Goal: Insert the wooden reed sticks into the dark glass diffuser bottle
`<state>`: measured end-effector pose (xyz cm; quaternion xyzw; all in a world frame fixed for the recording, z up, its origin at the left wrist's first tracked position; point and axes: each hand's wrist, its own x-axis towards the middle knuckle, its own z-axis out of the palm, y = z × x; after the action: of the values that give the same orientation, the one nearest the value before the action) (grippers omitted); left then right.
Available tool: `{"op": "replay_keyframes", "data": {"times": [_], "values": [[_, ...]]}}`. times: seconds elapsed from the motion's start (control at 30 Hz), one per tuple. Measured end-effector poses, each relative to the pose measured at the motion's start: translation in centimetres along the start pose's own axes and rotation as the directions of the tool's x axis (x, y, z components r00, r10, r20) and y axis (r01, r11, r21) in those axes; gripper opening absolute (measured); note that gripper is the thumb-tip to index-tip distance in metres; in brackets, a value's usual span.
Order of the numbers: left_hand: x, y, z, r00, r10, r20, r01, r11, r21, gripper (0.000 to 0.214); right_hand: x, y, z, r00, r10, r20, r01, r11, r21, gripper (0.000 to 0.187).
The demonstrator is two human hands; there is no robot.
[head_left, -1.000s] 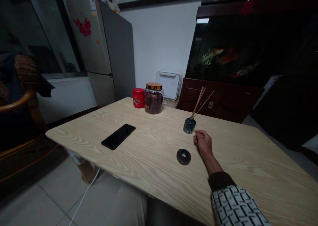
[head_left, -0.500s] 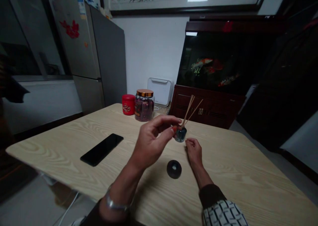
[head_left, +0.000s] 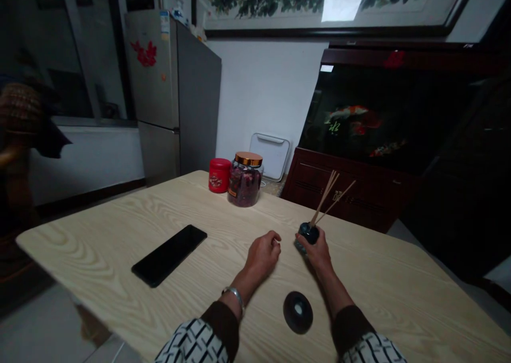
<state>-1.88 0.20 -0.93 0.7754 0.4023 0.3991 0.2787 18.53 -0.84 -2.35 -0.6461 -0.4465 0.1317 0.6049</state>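
My right hand [head_left: 318, 252] grips a small dark glass diffuser bottle [head_left: 310, 232] that stands on the wooden table [head_left: 120, 230]. Several thin reed sticks [head_left: 329, 197] fan out of the bottle's neck. My left hand [head_left: 263, 255] rests on the table just left of the bottle, fingers curled loosely with nothing visible in them. A round dark lid [head_left: 297, 312] with a pale centre lies flat between my forearms, near the table's front edge.
A black phone [head_left: 170, 255] lies face up at the left. A red tin [head_left: 219, 175] and a glass jar with a copper lid [head_left: 245, 179] stand at the far edge. Behind are a grey fridge [head_left: 175, 91], a fish tank [head_left: 371, 118] and a wooden cabinet.
My left hand came into view, reached the sticks, then dropped to the table. My right hand closed round the bottle. The camera tilted up and the view shifted.
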Motion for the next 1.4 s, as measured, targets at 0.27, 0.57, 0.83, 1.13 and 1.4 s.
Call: {"op": "replay_keyframes", "data": {"times": [0.27, 0.57, 0.83, 1.13, 1.4], "values": [[-0.4, -0.1, 0.8, 0.974, 0.188, 0.126, -0.167, 0.973, -0.158, 0.068, -5.1, -3.5, -1.4, 0.991, 0.037, 0.131, -0.023, 0.994, -0.105, 0.067], [-0.9, 1.2, 0.6, 0.914, 0.246, 0.323, -0.082, 0.891, -0.447, 0.073, -5.7, -8.4, -1.0, 0.955, -0.011, 0.295, -0.048, 0.980, 0.191, 0.042], [-0.9, 0.9, 0.6, 0.922, 0.194, 0.335, -0.026, 0.895, -0.446, 0.076, 0.9, -14.2, -5.4, 0.998, -0.053, -0.033, 0.062, 0.917, 0.395, 0.038], [-0.7, 0.9, 0.8, 0.920, 0.204, 0.335, -0.028, 0.886, -0.463, 0.074, -5.6, -3.9, -12.9, 0.969, 0.116, 0.220, 0.098, 0.636, -0.766, 0.014], [-0.6, 0.5, 1.2, 0.909, 0.220, 0.353, -0.004, 0.854, -0.520, 0.073, -8.2, -5.1, -11.8, 0.925, -0.036, 0.378, 0.363, 0.373, -0.854, 0.033]]}}
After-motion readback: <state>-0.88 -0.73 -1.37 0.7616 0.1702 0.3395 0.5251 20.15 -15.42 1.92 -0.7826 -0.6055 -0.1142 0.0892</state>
